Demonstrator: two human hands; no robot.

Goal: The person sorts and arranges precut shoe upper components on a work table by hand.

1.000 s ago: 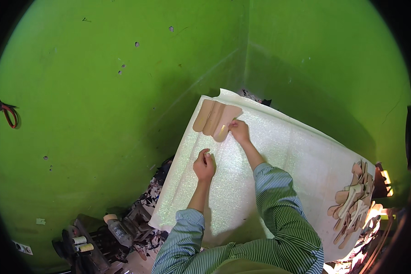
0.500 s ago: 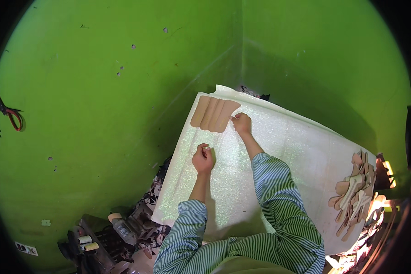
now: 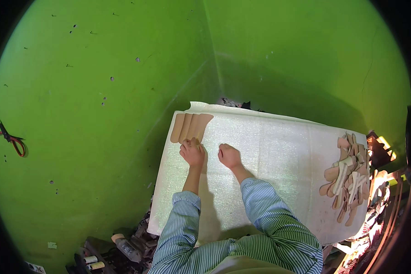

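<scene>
A row of overlapping flat brown pieces, leather-like with rounded lower ends [image 3: 187, 127], lies at the far left of the white-covered table [image 3: 269, 182]. My left hand [image 3: 192, 151] is over the row's lower edge, fingers curled and covering a little of it. Whatever it grips, if anything, is hidden. Off to the right, apart from the row, my right hand [image 3: 229, 155] is closed above the white sheet; nothing shows between its fingers. Both forearms, in striped sleeves, reach in from the lower edge.
At the table's right end lies a loose pile of brown and cream strips [image 3: 347, 176]. Red-handled snips [image 3: 8, 138] hang on the green wall at left. Below the table's left side are a clear bottle [image 3: 128, 249] and thread spools [image 3: 96, 265].
My left hand has moved up to the row's lower edge; the small pale thing seen in it before no longer shows. My right hand has drawn back from the row's right edge. The view has shifted.
</scene>
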